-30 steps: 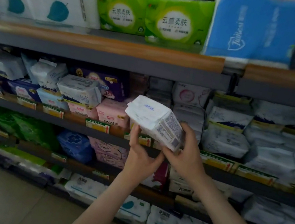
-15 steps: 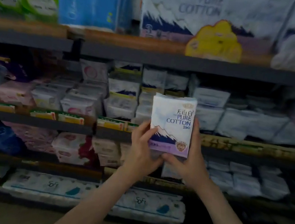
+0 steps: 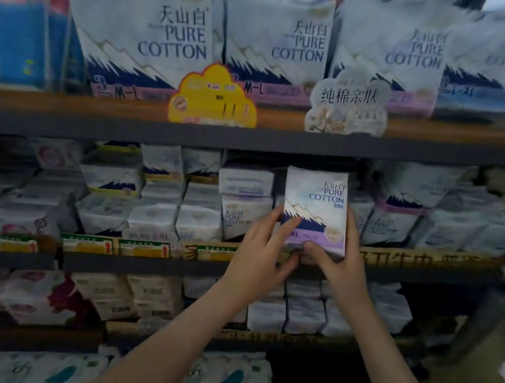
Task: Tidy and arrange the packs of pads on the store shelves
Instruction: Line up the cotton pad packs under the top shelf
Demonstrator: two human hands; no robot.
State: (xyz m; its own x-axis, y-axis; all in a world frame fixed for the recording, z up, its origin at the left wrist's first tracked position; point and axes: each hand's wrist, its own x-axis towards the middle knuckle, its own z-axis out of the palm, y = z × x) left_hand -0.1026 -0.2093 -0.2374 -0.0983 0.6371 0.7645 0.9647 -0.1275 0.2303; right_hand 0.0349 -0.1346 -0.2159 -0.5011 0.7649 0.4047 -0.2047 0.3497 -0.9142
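gripping the pure cotton pad pack (image 3: 315,208) by its lower corners in left hand (image 3: 259,254) and right hand (image 3: 338,267); liable to topple the stacked packs (image 3: 242,203) behind if shoved in crooked.

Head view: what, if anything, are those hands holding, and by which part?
A small Pure Cotton pack, upright, held by its lower end: the left hand grips the lower left edge, the right hand the lower right corner and side.

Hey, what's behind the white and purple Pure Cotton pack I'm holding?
Similar white packs on the middle shelf show beside the white and purple pack held by left hand and right hand. Directly behind it is covered.
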